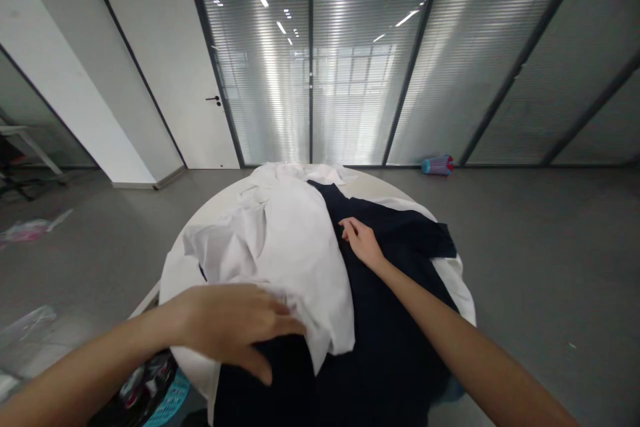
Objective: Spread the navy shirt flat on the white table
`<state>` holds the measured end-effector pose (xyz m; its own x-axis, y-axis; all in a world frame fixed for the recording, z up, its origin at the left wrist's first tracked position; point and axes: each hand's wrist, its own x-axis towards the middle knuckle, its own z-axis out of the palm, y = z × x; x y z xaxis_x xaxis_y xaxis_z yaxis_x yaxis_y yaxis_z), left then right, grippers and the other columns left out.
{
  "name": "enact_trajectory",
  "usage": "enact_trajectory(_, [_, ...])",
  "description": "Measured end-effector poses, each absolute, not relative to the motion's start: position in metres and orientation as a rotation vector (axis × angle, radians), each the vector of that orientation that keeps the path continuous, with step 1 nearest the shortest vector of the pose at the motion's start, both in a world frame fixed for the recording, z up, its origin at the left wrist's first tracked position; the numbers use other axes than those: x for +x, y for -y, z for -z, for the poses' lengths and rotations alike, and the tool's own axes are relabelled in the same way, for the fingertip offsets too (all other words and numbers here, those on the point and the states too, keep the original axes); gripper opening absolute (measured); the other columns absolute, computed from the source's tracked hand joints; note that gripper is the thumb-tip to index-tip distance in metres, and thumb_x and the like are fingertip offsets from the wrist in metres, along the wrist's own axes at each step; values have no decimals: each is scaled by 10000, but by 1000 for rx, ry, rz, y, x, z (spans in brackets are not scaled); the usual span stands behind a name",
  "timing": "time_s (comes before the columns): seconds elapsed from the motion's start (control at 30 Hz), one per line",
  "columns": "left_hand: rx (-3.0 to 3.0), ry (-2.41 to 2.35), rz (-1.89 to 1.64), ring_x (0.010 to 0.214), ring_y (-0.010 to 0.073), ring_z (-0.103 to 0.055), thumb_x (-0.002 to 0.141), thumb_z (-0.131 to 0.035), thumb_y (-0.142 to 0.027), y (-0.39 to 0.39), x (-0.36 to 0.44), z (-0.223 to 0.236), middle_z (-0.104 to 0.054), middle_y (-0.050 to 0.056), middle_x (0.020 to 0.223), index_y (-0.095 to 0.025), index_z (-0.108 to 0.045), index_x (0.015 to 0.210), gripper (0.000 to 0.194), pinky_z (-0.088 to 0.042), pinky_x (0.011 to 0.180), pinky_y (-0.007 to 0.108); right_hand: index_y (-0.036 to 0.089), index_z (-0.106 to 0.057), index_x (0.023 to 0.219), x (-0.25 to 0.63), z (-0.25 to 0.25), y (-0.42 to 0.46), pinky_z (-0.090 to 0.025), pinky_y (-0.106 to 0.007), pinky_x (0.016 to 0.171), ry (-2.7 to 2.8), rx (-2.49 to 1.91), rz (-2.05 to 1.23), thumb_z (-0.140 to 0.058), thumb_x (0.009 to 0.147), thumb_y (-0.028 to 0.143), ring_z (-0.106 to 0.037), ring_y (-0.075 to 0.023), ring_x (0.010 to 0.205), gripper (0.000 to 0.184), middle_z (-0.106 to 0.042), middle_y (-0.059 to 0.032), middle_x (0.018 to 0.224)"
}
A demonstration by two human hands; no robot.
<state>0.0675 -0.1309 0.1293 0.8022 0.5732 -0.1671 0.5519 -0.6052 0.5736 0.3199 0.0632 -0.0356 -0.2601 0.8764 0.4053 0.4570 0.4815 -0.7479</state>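
Your left hand [235,327] sits closest to you, fingers held together and flat, palm down on the near edge of the white garment [285,247], pressing its hem where it overlaps the dark navy garment [390,320]. That white garment lies crumpled over the left half of the round white table [210,203], running from the far edge down toward you, with a fold hanging loose just past your fingertips. Your right hand [361,240] reaches farther in, near the middle of the table, lying on the navy cloth with its fingers loosely curled and their tips touching the seam where white cloth meets navy; you cannot tell whether it is pinching fabric there. The navy garment spreads over the right and near parts of the table and drapes off the near edge toward you. Beneath your left forearm, at the table's near left edge, a teal basket [170,400] holds something dark. Well beyond the table, a blue and red object [437,165] lies on the grey floor [540,247] against the glass partition [350,53].
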Motion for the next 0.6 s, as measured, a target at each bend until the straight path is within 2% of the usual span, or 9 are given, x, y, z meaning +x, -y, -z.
enact_trajectory(0.07, [2318,-870,18,1023,262,-716,861,-714,-468,148,51,-134,-736,25,1177,-396,-590,1379,538,-544,853,314,227,-645,943,322,36,-65,-495,-311,701,1816,-1163,-650,-316,1015,481,-636,-191,686,422,-624,-7,681])
enact_trajectory(0.17, [2278,-1211,-177,1110,261,-681,945,-560,-505,134,21,-135,-714,22,1237,-380,-588,1382,455,-527,938,348,223,-666,933,322,36,-66,-500,-315,739,1852,-1178,-683,-327,1011,527,-646,-189,728,462,-649,-16,721])
enact_trajectory(0.23, [2286,-1518,-409,1113,280,-669,925,-527,-550,104,-4,-121,-706,48,1248,-326,-613,1354,492,-523,955,380,223,-676,1089,321,36,-64,-495,-335,782,1972,-1183,-662,-448,978,515,-646,-193,773,386,-682,-23,821])
enact_trajectory(0.33, [2275,-1866,-518,1184,314,-630,875,-525,-535,45,-44,-83,-651,93,1342,-236,-638,1305,536,-476,1021,413,258,-590,1341,317,37,-60,-461,-386,845,2215,-1157,-514,-608,912,435,-630,-213,859,464,-676,-34,950])
enact_trajectory(0.4, [2181,-1986,-564,1172,324,-634,846,-522,-522,11,-65,-60,-668,141,1303,-164,-656,1251,557,-467,1017,399,271,-648,1270,314,38,-57,-432,-408,884,2327,-1118,-430,-629,910,379,-619,-227,936,376,-663,-45,999])
enact_trajectory(0.47, [2065,-2035,-533,1083,314,-670,814,-540,-548,-11,-77,-43,-719,138,1182,-152,-691,1153,543,-501,938,358,246,-721,1079,312,37,-55,-419,-408,898,2340,-1090,-398,-602,932,342,-616,-227,963,212,-665,-55,1003])
enact_trajectory(0.53, [2005,-2058,-467,1001,299,-690,770,-591,-576,-21,-83,-32,-741,120,1084,-164,-706,1093,535,-516,863,329,218,-723,925,313,32,-55,-422,-403,891,2244,-1085,-336,-561,955,338,-618,-225,937,204,-672,-61,957])
enact_trajectory(0.6, [2027,-2104,-436,989,297,-687,707,-671,-565,-23,-87,-25,-732,116,1078,-183,-705,1102,551,-510,859,323,207,-692,877,321,23,-61,-438,-397,876,2022,-1094,-234,-520,969,357,-614,-224,899,246,-669,-68,918])
